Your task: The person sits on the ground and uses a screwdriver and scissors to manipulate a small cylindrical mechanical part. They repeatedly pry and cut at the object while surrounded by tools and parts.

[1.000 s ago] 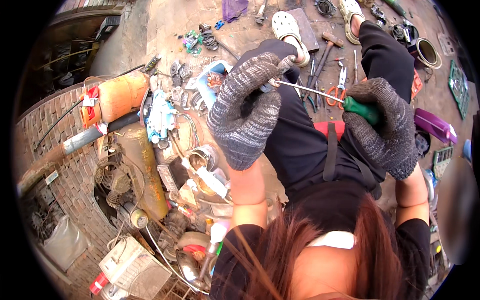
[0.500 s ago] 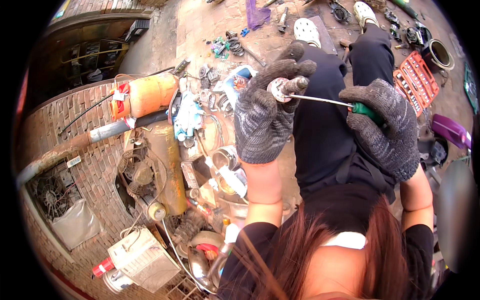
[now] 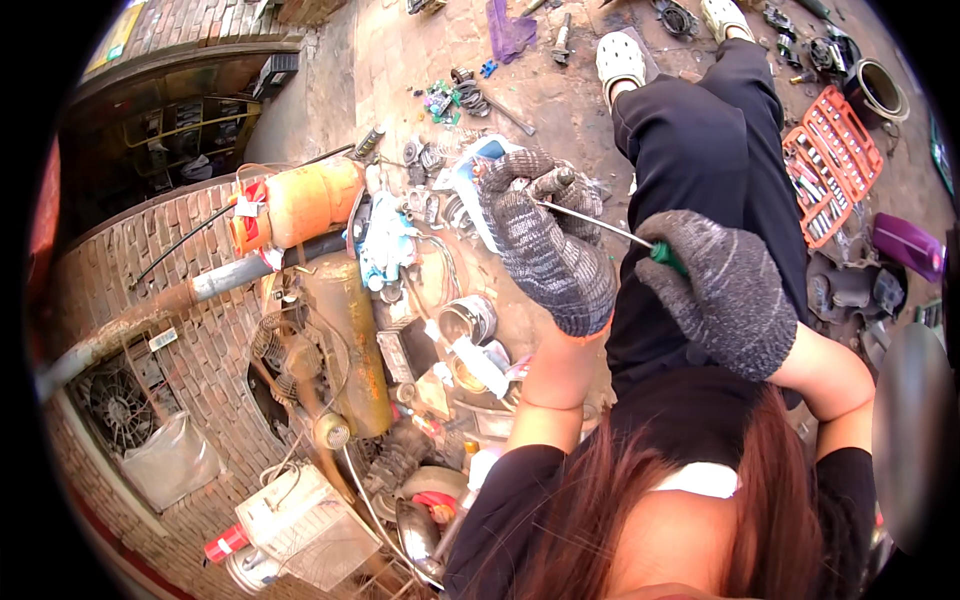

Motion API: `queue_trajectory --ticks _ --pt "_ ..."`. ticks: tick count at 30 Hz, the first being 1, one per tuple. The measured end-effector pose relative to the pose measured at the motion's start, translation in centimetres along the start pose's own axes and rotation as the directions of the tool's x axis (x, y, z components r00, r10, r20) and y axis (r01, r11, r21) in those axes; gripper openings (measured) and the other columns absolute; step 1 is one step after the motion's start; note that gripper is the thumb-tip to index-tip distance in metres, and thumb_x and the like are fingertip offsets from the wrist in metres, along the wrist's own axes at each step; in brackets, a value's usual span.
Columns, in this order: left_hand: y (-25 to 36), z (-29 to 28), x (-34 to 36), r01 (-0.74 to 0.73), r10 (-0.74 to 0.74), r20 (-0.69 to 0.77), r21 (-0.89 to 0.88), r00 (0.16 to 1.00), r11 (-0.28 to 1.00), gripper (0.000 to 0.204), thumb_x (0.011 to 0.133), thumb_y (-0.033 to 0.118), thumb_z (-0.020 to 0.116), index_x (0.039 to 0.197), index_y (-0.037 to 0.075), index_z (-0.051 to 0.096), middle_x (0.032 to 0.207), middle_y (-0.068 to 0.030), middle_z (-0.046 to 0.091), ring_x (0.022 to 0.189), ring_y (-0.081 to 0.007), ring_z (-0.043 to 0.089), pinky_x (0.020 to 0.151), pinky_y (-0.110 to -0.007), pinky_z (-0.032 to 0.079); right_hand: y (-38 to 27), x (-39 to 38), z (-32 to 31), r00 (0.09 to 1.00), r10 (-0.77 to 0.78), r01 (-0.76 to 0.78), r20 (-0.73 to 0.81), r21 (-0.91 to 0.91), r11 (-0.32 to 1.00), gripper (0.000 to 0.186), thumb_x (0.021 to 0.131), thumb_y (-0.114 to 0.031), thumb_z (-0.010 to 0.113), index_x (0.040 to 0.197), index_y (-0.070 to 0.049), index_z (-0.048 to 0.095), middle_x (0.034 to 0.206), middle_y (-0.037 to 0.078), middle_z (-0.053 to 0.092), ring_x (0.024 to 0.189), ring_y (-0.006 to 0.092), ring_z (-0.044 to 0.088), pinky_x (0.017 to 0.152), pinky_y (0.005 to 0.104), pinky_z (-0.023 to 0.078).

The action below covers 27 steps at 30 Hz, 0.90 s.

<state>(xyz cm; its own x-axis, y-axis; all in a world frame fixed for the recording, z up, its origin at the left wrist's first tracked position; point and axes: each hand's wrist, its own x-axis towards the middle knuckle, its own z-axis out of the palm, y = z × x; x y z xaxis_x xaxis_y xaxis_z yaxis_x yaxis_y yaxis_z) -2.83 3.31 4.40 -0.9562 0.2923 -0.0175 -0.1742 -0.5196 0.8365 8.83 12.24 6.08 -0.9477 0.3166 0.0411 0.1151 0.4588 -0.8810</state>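
Observation:
My left hand (image 3: 560, 255), in a grey knit glove, is closed around a small dark metal part (image 3: 553, 182) with a stubby shaft. Its round end is mostly hidden by the glove's fingers. Gripped in my gloved right hand (image 3: 728, 292) is a screwdriver (image 3: 605, 224) with a green handle and a long thin metal shank. The shank slants up and left toward the metal part, its tip beside the left fingers. Whether the tip touches the part I cannot tell. Both hands are above my lap and the floor left of my dark trousers.
An orange gas cylinder (image 3: 300, 205) lies left, above a rusty compressor tank (image 3: 345, 345). An open metal can (image 3: 468, 320) stands among machine parts. To the right are an orange socket-set case (image 3: 828, 170), a purple container (image 3: 908, 246) and a metal cylinder (image 3: 878, 92).
My left hand has come lower and turned, so the part's round end is now largely covered. My right hand has moved left and down with the screwdriver. My legs have shifted too.

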Motion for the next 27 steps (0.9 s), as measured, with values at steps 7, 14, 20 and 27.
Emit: queue_trajectory --ticks 7,14,20,27 --pt "-0.8 -1.6 0.5 0.123 -0.035 0.229 -0.383 0.973 0.915 0.033 0.089 0.032 0.051 0.113 0.008 0.047 0.083 -0.0028 0.052 0.059 -0.0079 0.042 0.047 -0.022 0.037 0.1 0.7 1.1 0.995 -0.024 0.049 -0.093 0.275 0.960 0.019 0.084 -0.014 0.055 0.098 -0.002 0.056 0.085 0.017 0.058 0.077 0.0350 0.058 0.066 0.0382 0.046" --pt "-0.4 0.7 0.2 0.001 -0.035 -0.090 -0.346 0.995 0.938 0.017 0.090 0.018 0.049 0.103 0.007 0.054 0.088 0.0005 0.054 0.070 -0.0063 0.048 0.058 -0.019 0.043 -0.1 1.1 1.7 0.991 0.072 -0.035 -0.111 0.305 0.952 0.015 0.085 -0.016 0.054 0.091 -0.002 0.055 0.085 0.017 0.056 0.080 0.0355 0.056 0.068 0.0386 0.045" --pt "0.0 -0.7 0.6 -0.142 0.187 0.253 -0.186 0.949 0.972 0.017 0.089 0.009 0.051 0.105 0.005 0.051 0.099 -0.0076 0.055 0.081 -0.0132 0.055 0.072 -0.025 0.052 -0.4 0.7 2.1 0.993 0.114 -0.090 -0.025 0.446 0.890 0.010 0.088 -0.008 0.049 0.091 0.000 0.054 0.071 0.012 0.055 0.063 0.0217 0.055 0.060 0.0308 0.044" --pt "-0.5 -1.2 1.2 -0.480 0.421 0.253 0.253 0.871 0.840 0.030 0.092 0.028 0.046 0.108 0.003 0.044 0.091 -0.0104 0.054 0.072 -0.0179 0.059 0.054 -0.027 0.053 -0.8 0.4 2.6 0.989 0.146 -0.114 -0.015 0.546 0.830 0.010 0.089 -0.007 0.048 0.092 0.000 0.053 0.067 0.007 0.054 0.059 0.0122 0.051 0.057 0.0261 0.042"
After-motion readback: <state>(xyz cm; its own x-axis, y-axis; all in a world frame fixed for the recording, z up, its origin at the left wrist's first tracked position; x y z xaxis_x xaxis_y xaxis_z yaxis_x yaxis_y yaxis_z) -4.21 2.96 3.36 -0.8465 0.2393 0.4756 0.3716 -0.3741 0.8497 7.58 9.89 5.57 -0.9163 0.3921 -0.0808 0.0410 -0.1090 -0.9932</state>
